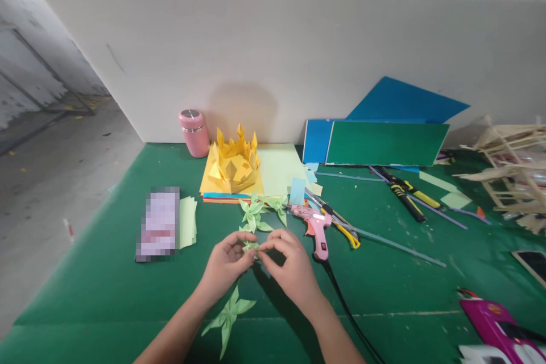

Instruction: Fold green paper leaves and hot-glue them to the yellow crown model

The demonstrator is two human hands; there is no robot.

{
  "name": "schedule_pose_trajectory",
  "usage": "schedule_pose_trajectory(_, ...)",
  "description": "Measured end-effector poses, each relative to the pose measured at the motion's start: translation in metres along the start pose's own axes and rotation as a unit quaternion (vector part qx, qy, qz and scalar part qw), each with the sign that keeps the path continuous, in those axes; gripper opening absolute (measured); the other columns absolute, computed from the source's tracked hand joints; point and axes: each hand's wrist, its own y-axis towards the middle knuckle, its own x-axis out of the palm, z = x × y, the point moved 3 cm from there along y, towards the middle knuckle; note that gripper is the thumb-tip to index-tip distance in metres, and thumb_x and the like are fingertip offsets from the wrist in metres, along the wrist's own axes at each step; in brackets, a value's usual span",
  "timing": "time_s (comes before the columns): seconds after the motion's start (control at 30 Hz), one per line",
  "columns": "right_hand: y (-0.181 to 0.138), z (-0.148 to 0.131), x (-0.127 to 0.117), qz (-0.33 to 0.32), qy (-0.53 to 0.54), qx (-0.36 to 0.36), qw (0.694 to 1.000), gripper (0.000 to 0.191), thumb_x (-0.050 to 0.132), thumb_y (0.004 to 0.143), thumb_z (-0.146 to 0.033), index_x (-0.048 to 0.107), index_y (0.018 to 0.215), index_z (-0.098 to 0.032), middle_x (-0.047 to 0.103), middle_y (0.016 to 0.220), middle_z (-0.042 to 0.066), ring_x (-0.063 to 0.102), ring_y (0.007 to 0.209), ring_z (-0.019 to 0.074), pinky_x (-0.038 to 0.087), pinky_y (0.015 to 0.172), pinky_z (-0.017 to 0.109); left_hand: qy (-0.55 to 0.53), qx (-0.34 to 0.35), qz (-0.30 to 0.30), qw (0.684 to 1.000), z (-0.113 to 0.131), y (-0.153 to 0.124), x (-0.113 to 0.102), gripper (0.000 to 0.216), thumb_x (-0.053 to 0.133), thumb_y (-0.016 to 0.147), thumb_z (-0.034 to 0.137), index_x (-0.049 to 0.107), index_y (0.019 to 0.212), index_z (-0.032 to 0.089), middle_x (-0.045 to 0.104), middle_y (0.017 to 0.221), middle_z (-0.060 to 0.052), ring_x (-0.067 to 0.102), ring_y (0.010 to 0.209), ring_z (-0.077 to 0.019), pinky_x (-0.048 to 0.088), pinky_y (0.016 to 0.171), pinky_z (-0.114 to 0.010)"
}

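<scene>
Between my two hands is a small light-green folded paper flower (250, 247), partly hidden by the fingers. My left hand (228, 261) is closed around its left side. From the other side, my right hand (290, 264) pinches its edge between thumb and fingertips. Just beyond the hands lie a green paper flower (252, 215) and another green paper flower (279, 209). A larger star-shaped paper flower (229, 314) rests on the table near my left forearm. To the right of my right hand lies a pink glue gun (314, 226) with a black cord.
A yellow paper crown (235, 168) sits on stacked coloured paper, beside a pink flask (194, 133). At left are a phone (158, 224) and green paper slips (187, 222). Pliers (405, 196), paper strips and a wooden stick model (516, 165) occupy the right. A white board (264, 51) stands behind.
</scene>
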Motion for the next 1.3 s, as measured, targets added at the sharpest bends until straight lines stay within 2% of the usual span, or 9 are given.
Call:
schedule_pose_trajectory(0.1, -0.001, -0.001, 0.001, 0.003, -0.017, -0.013, 1.000, 0.012, 0.060, 0.079, -0.013, 0.064, 0.071, -0.021, 0.058, 0.075, 0.002, 0.057, 0.075, 0.0185, 0.046, 0.066, 0.030, 0.001, 0.010, -0.005, 1.000, 0.000, 0.000, 0.000, 0.034, 0.082, 0.054, 0.033, 0.067, 0.078, 0.015, 0.062, 0.064, 0.001, 0.050, 0.051, -0.0078, 0.042, 0.049, -0.019)
schedule_pose_trajectory(0.23, -0.002, -0.002, 0.001, 0.021, -0.044, -0.040, 0.998, 0.015, 0.053, 0.086, -0.016, 0.063, 0.076, -0.020, 0.058, 0.078, 0.004, 0.055, 0.077, 0.0196, 0.045, 0.067, 0.030, 0.000, 0.048, 0.004, 0.999, 0.004, -0.001, 0.000, 0.037, 0.081, 0.055, 0.033, 0.067, 0.085, 0.017, 0.069, 0.086, -0.005, 0.060, 0.069, -0.0142, 0.051, 0.066, -0.026)
schedule_pose_trajectory(0.3, -0.002, -0.002, 0.001, 0.029, -0.056, -0.048, 0.997, 0.016, 0.050, 0.088, -0.016, 0.062, 0.078, -0.020, 0.058, 0.080, 0.005, 0.054, 0.078, 0.0199, 0.044, 0.067, 0.031, 0.015, 0.060, 0.012, 0.998, 0.006, -0.001, -0.001, 0.038, 0.080, 0.057, 0.034, 0.067, 0.089, 0.018, 0.069, 0.090, -0.006, 0.061, 0.072, -0.0154, 0.051, 0.069, -0.027)
schedule_pose_trajectory(0.43, -0.003, -0.002, 0.001, 0.031, -0.076, -0.053, 0.995, 0.018, 0.047, 0.091, -0.016, 0.061, 0.080, -0.019, 0.058, 0.081, 0.005, 0.053, 0.079, 0.0201, 0.043, 0.068, 0.032, 0.019, 0.064, 0.010, 0.998, 0.011, -0.003, 0.000, 0.035, 0.078, 0.061, 0.032, 0.066, 0.092, 0.019, 0.068, 0.088, -0.004, 0.059, 0.072, -0.0152, 0.049, 0.064, -0.025)
schedule_pose_trajectory(0.6, -0.003, -0.003, -0.001, 0.044, -0.088, -0.068, 0.993, 0.021, 0.043, 0.093, -0.016, 0.061, 0.082, -0.020, 0.058, 0.081, 0.005, 0.052, 0.077, 0.0199, 0.042, 0.067, 0.032, 0.000, 0.050, 0.014, 0.999, 0.014, -0.004, 0.000, 0.034, 0.078, 0.060, 0.032, 0.066, 0.090, 0.020, 0.067, 0.096, -0.005, 0.059, 0.075, -0.0160, 0.048, 0.065, -0.024)
schedule_pose_trajectory(0.73, -0.002, -0.004, -0.003, 0.048, -0.089, -0.073, 0.992, 0.021, 0.044, 0.092, -0.015, 0.060, 0.081, -0.020, 0.058, 0.081, 0.006, 0.051, 0.077, 0.0200, 0.043, 0.067, 0.032, -0.002, 0.051, 0.011, 0.999, 0.013, -0.003, -0.001, 0.030, 0.079, 0.060, 0.032, 0.066, 0.083, 0.020, 0.065, 0.089, -0.003, 0.058, 0.074, -0.0154, 0.047, 0.066, -0.024)
schedule_pose_trajectory(0.87, -0.002, -0.006, -0.002, 0.032, -0.090, -0.082, 0.992, 0.023, 0.041, 0.092, -0.012, 0.059, 0.079, -0.019, 0.057, 0.081, 0.005, 0.051, 0.077, 0.0196, 0.043, 0.066, 0.031, -0.033, 0.051, -0.004, 0.998, 0.009, -0.002, -0.001, 0.028, 0.080, 0.060, 0.031, 0.059, 0.076, 0.020, 0.061, 0.087, -0.001, 0.056, 0.071, -0.0130, 0.045, 0.062, -0.022)
schedule_pose_trajectory(1.13, -0.002, -0.008, -0.001, 0.035, -0.103, -0.096, 0.989, 0.027, 0.036, 0.093, -0.012, 0.058, 0.079, -0.020, 0.057, 0.080, 0.006, 0.052, 0.077, 0.0201, 0.044, 0.067, 0.032, -0.044, 0.031, -0.014, 0.998, 0.008, -0.002, 0.001, 0.031, 0.081, 0.057, 0.022, 0.058, 0.078, 0.020, 0.058, 0.085, 0.001, 0.054, 0.069, -0.0111, 0.043, 0.061, -0.021)
schedule_pose_trajectory(1.3, -0.002, -0.005, -0.002, 0.002, -0.080, -0.087, 0.993, 0.018, 0.044, 0.092, -0.015, 0.060, 0.086, -0.020, 0.061, 0.083, 0.006, 0.054, 0.080, 0.0206, 0.045, 0.069, 0.033, -0.043, 0.034, -0.012, 0.998, 0.007, -0.002, -0.002, 0.032, 0.080, 0.059, 0.022, 0.058, 0.082, 0.020, 0.058, 0.086, 0.000, 0.054, 0.070, -0.0116, 0.043, 0.061, -0.021)
